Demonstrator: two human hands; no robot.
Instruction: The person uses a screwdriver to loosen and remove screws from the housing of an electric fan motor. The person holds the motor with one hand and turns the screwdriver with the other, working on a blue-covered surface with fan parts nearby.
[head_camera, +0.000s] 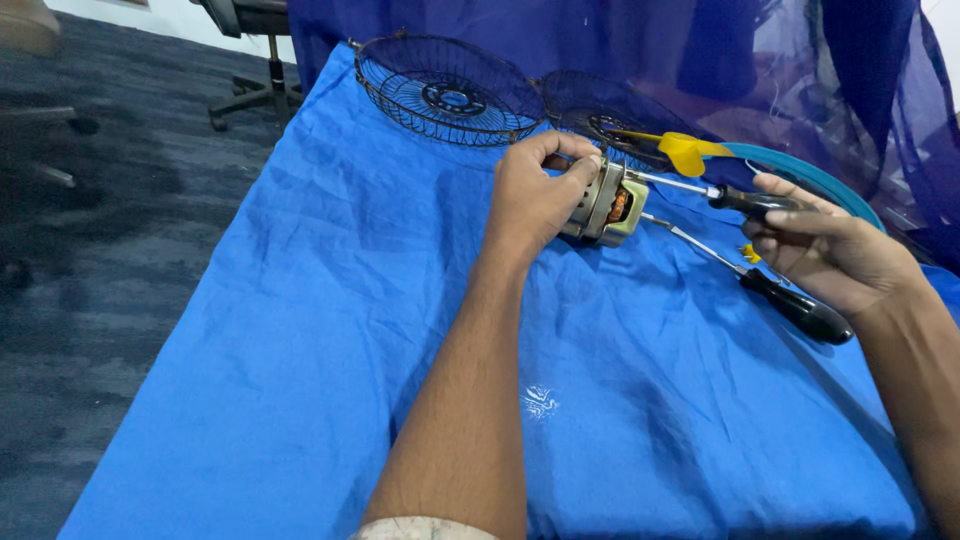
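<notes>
Motor (605, 205) is staying still because your left hand (535, 195) is squeezing it while your right hand (825, 250), fingers wrapped tight, is pushing the screwdriver (700, 188) in.

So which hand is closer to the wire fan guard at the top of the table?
Left. The left hand grips the small motor just below the wire fan guard. The right hand holds a screwdriver farther off to the right.
</notes>
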